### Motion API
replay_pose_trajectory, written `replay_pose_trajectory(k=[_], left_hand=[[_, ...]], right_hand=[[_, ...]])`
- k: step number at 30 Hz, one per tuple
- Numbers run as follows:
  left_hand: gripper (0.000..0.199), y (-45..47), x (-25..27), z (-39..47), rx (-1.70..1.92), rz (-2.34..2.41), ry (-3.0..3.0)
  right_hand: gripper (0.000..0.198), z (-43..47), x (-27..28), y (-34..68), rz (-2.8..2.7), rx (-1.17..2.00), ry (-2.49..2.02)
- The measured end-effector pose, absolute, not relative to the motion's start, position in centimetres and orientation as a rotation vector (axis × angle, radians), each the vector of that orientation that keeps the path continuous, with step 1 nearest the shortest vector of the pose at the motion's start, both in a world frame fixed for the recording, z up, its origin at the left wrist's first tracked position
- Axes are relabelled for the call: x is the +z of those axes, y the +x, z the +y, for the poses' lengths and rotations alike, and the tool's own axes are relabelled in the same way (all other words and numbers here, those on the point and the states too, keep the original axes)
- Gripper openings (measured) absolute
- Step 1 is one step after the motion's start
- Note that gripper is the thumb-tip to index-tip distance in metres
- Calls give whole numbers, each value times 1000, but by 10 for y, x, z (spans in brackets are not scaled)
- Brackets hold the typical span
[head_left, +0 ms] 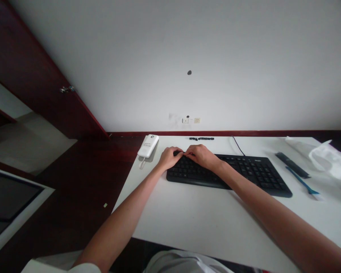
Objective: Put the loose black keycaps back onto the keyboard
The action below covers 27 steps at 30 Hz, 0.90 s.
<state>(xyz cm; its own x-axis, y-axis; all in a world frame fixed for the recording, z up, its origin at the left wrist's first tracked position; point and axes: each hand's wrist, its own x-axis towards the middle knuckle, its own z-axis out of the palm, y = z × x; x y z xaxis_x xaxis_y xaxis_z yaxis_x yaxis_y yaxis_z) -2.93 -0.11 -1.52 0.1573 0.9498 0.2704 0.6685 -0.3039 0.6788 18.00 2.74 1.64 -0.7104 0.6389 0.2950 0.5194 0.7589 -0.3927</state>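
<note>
One left hand (169, 157) and one right hand (202, 155), fingertips close together, grip impossible to tell, wide black keyboard (247, 166) under the hands and stretching right, rounded corners, dark keys (265, 175), small pale logo (257, 160), thin cord (238, 146) to their right.

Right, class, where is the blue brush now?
In the head view, the blue brush lies at the right on the white table, beside the black keyboard and just nearer than the long dark strip.
</note>
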Motion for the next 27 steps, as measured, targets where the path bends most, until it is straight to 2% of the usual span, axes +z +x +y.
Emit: replay_pose_trajectory(k=[18,27], left_hand=[[16,-32,-19,0,967,1513,2037],[16,-32,-19,1,962,1506,2053]], right_hand=[[12,36,3,187,-2344,616,-862],[12,37,4,187,-2379,574,-878]])
